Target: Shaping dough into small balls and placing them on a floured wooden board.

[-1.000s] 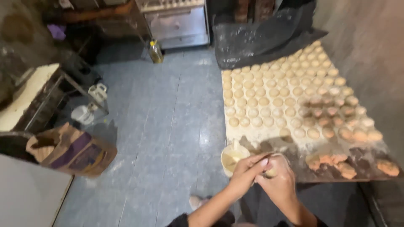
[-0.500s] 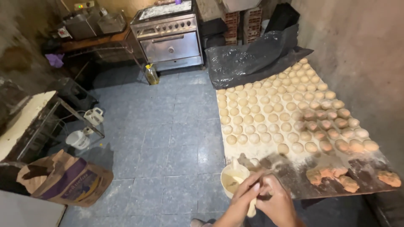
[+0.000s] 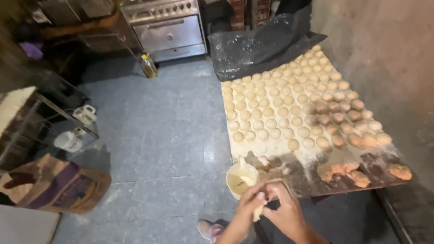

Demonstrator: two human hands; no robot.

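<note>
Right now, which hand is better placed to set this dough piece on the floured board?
Probably the right hand: it sits toward the board, on that side of the dough piece; the left hand lies nearer the bowl.

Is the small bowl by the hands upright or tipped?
Upright: the small bowl sits at the board's near edge, open mouth upward, pale contents inside.

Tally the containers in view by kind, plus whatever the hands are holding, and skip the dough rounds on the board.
White plastic jugs: 2
Yellowish bottle: 1
Paper sack: 1
Cream bowl: 1
Dough piece between left hand and right hand: 1
Total: 6
</note>
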